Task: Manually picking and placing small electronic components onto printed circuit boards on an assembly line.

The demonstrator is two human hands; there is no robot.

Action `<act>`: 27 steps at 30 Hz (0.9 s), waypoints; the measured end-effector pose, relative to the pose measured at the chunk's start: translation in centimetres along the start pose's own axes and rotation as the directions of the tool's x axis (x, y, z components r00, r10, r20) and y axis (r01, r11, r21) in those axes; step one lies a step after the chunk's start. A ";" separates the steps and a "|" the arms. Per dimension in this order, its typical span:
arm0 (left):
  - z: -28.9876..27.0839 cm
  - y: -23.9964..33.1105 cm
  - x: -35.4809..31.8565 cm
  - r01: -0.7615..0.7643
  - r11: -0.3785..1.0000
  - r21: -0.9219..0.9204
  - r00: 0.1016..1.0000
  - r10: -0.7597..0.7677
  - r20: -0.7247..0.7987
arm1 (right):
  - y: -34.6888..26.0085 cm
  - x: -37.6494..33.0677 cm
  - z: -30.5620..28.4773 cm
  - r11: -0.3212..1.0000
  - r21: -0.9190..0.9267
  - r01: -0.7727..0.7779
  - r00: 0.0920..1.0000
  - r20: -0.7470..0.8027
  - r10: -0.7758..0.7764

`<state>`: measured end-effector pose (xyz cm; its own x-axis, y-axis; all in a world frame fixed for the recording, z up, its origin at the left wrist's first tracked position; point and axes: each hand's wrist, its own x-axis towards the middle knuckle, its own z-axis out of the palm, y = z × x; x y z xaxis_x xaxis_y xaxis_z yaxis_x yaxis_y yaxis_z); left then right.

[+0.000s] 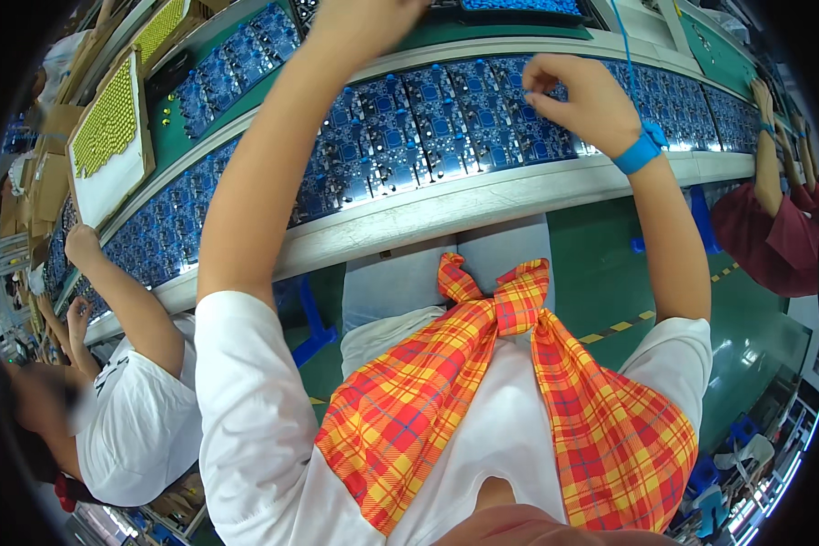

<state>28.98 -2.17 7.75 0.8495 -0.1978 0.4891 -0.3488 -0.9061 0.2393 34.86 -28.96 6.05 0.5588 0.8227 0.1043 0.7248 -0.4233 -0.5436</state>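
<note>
Blue circuit boards (446, 118) lie side by side in a long row on the line in front of me, with small upright parts on them. Above this row my right hand (591, 100) hangs with thumb and forefinger curled toward each other in a pinch. Whatever may be between those fingertips is too small to make out. A blue strap (642, 150) with a blue cord circles the right wrist. Stretched over the boards, my left hand (369, 23) reaches the top edge of the picture, smeared by motion, its fingers hidden. A tray of small blue parts (523, 5) is near it.
More boards (237, 68) are on the green bench at the back left, beside a white-edged board of small yellow parts (109, 136). A metal rail (482, 187) runs along the line's near side. Co-workers sit left, in a white shirt (141, 428), and right, in maroon (773, 232).
</note>
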 end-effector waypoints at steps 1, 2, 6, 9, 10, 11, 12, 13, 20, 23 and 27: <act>-0.3 -0.8 0.1 0.145 0.980 0.133 0.989 -0.143 -0.026 | -0.3 0.3 0.2 1.000 -0.006 0.002 1.000 0.001 -0.002; -0.5 -1.4 0.3 0.287 0.922 0.258 0.958 -0.278 -0.069 | -0.4 0.6 0.6 1.000 0.013 0.020 1.000 -0.007 -0.020; 1.4 -3.4 -0.3 0.239 0.923 0.301 0.971 -0.234 -0.054 | -0.7 1.7 1.7 0.999 0.009 0.053 0.998 -0.015 -0.053; 1.3 -4.0 -1.3 0.102 0.995 -0.024 0.976 -0.104 -0.190 | -0.9 2.1 2.1 0.997 -0.068 0.034 0.999 -0.009 -0.035; 1.1 -4.1 -1.5 0.007 0.984 -0.177 0.961 -0.056 -0.270 | -1.0 2.1 2.2 0.994 -0.102 0.042 0.999 -0.010 -0.043; 1.1 -4.1 -1.6 0.011 0.984 -0.177 0.961 -0.059 -0.270 | -1.1 2.1 2.3 0.990 -0.135 0.050 0.999 -0.010 -0.051; 1.3 -4.0 -1.6 0.097 0.992 -0.084 0.962 -0.115 -0.248 | -1.2 2.2 2.4 0.984 -0.168 0.057 0.998 -0.010 -0.060; 1.1 -3.5 -1.3 0.178 0.984 0.010 0.958 -0.171 -0.230 | -1.3 2.2 2.5 0.984 -0.168 0.058 0.998 -0.008 -0.060; -1.7 3.0 -2.8 0.155 0.964 -0.216 0.983 -0.171 -0.061 | -1.3 1.9 2.6 0.970 -0.233 0.068 0.996 -0.046 -0.081; -0.1 3.3 -4.8 0.184 0.943 -0.278 0.983 -0.173 0.065 | -1.4 2.2 2.8 0.978 -0.202 0.045 0.997 -0.045 -0.055; 0.7 3.2 -5.3 0.100 0.932 -0.348 0.993 -0.074 0.088 | -1.7 2.3 2.7 0.982 -0.185 0.029 0.999 -0.017 -0.033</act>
<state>23.62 -4.25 5.29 0.9045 -0.1626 0.3942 -0.3778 -0.7342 0.5640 33.84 -25.27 4.93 0.5412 0.8298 0.1361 0.8030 -0.4620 -0.3766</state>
